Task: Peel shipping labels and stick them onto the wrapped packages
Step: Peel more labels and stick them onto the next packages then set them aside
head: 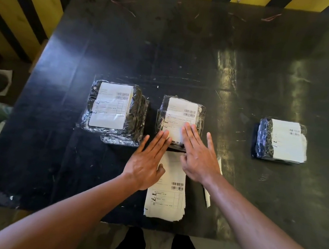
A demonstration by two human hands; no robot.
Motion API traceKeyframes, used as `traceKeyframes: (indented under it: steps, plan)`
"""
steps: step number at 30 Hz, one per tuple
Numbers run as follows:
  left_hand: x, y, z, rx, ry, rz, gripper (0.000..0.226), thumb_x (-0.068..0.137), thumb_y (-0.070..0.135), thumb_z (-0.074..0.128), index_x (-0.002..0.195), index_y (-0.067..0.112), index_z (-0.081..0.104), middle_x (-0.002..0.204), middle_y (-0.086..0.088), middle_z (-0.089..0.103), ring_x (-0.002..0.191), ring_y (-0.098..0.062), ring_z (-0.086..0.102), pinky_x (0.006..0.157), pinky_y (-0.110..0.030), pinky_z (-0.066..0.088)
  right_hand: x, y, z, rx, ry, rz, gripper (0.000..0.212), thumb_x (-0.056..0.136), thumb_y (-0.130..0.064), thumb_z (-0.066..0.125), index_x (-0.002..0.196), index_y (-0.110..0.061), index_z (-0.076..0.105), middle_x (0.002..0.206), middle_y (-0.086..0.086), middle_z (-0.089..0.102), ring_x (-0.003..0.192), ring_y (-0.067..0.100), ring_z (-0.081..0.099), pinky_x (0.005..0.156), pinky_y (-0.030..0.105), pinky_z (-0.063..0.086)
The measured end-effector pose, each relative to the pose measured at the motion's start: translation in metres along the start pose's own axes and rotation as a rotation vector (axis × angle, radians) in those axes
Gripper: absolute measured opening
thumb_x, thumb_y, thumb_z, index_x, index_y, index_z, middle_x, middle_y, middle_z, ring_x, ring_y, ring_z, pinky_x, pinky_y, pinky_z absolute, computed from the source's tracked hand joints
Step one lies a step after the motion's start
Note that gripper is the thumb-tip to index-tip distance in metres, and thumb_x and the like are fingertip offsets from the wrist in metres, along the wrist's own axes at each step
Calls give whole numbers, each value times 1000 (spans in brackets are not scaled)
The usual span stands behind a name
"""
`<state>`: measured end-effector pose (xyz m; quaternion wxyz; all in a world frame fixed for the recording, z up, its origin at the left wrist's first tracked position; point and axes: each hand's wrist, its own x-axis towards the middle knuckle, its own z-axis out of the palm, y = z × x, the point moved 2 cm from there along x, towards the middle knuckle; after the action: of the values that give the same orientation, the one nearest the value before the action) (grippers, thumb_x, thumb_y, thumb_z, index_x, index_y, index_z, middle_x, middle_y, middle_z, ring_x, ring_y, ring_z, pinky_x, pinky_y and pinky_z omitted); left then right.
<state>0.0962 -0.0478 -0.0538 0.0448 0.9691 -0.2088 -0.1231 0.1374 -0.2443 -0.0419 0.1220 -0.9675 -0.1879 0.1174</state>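
From the head view you see three wrapped packages on the dark worktop [187, 51], and each one carries one white label. The left package [114, 110] lies at about 10 o'clock from your hands, the middle package [180, 118] at 12 o'clock, the right package [281, 140] at 2 o'clock, well apart. Your left hand [147, 161] and right hand [198, 156] both press flat on the near edge of the middle label [181, 114], the fingers straight and close together, holding nothing. One stack of labels [167, 195] lies at 6 o'clock, partly under your hands.
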Motion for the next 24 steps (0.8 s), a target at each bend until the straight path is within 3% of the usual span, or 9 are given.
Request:
traceKeyframes:
  steps: [3,6,7,15,22,24]
  plan:
    - [-5,0,-7,-73,29,-23,87,98,38,39,169,14,-5,177,-4,-18,163,-15,-17,133,-49,-3,1,-1,-1,13,-6,1,82,92,-39,19,167,-21,-7,175,-5,-15,160,10,-17,129,55,-9]
    - [4,8,-26,-131,139,-68,75,94,36,47,162,8,33,172,-11,29,162,-23,19,134,-48,7,1,-1,-2,26,-20,3,81,96,-39,27,167,-20,-7,175,-4,-17,160,12,-18,129,55,-9]
    - [11,11,-32,-138,171,-59,71,94,35,46,158,9,38,166,-11,38,159,-24,28,134,-48,9,1,-1,-2,33,-21,3,82,98,-40,33,167,-20,-7,174,-4,-17,160,13,-19,129,56,-9]
    - [37,0,-44,-87,85,-31,74,94,36,32,164,12,26,166,-4,34,157,-19,30,134,-46,8,2,0,-5,7,-28,3,86,100,-35,44,167,-23,-8,174,-6,-17,159,11,-20,125,54,-15]
    - [34,4,-49,-113,132,-162,70,95,36,40,159,8,35,159,-5,42,150,-22,40,132,-46,19,-1,-2,-9,41,-51,26,86,102,-36,45,167,-22,-11,173,-7,-20,158,10,-22,129,58,-8]
    - [44,11,-52,-155,134,-167,75,95,42,31,162,10,29,168,-7,34,157,-23,30,132,-44,17,0,-3,-8,65,-58,35,88,103,-40,46,166,-23,-14,173,-7,-22,158,11,-25,129,57,-8]
